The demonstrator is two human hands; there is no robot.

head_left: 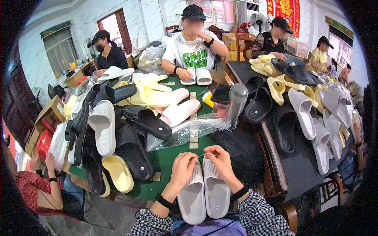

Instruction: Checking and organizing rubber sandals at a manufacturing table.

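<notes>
A pair of light grey slippers (192,202) lies side by side at the table's near edge, toes pointing away from me. Over the ribbed upper of the left slipper, my left hand (183,170) pinches one end of a thin strand (201,155). My right hand (221,165) pinches the strand's other end, above the toe of the right slipper. Both hands are closed at the fingertips, close together. The strand is too fine to tell its exact kind, and the fingers partly hide the slipper toes.
A heap of black, white and yellow slippers (104,128) covers the left side. Pink slippers (181,112), clear plastic bags (185,131) and a steel tumbler (237,103) stand or lie ahead. More slippers (302,110) crowd the right table. A person opposite (193,51) touches white slippers (204,76).
</notes>
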